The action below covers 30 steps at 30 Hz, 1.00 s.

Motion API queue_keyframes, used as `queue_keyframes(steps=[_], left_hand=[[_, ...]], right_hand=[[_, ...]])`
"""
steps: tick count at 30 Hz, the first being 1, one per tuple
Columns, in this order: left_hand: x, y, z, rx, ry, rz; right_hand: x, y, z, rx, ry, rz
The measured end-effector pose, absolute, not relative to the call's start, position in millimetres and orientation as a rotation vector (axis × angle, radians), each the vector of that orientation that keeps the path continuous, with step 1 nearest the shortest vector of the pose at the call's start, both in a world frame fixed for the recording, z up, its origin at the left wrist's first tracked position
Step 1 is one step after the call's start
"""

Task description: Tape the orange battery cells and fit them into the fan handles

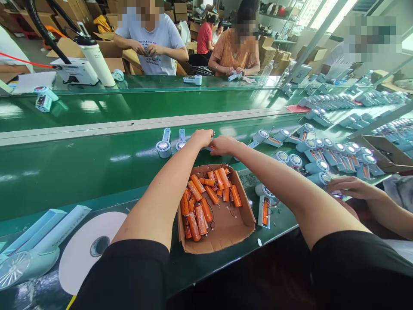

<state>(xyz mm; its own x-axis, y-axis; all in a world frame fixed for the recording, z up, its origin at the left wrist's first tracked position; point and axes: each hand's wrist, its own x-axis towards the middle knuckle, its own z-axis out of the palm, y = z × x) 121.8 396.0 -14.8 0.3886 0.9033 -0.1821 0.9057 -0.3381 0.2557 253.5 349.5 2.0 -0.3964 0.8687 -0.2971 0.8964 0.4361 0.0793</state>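
Fingers (206,134) over green conveyor belt (80,172)

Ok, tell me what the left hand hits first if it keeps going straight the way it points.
Probably the right hand, which it already nearly touches; the left hand points right along the green belt. Depth is unclear.

Both arms stretched forward over green conveyor belt (80,172). Left hand (202,137) and right hand (223,145) touching, closed together on small part (mostly hidden by fingers). Below forearms, open cardboard box (226,226) holding orange batteries (206,198) with thin wires. Two light-blue fan units (164,146) on belt just left of hands. Many more fan units (322,159) clustered at right. Co-worker's hand (350,187) resting near that cluster. White tape roll (84,249) lying flat at lower left. Two seated people across belt, hands busy.
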Motion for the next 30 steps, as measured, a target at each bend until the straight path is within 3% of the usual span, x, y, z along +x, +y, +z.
queue_keyframes(steps=[8, 13, 19, 25, 30], left_hand=[[111, 396, -4, 2.37, 1.544, 0.103], [45, 378, -3, 2.332, 1.674, 0.071], [25, 336, 0, 2.247, 1.81, -0.052], [8, 287, 21, 2.211, 1.897, 0.034], [-49, 205, 26, 2.213, 1.904, -0.026]], right_hand=[[331, 337, 42, 1.725, 2.509, -0.228], [387, 304, 17, 1.795, 2.389, -0.217], [361, 300, 5, 1.905, 2.377, -0.094], [351, 263, 52, 1.942, 2.523, -0.007], [310, 227, 79, 1.73, 3.005, -0.123]])
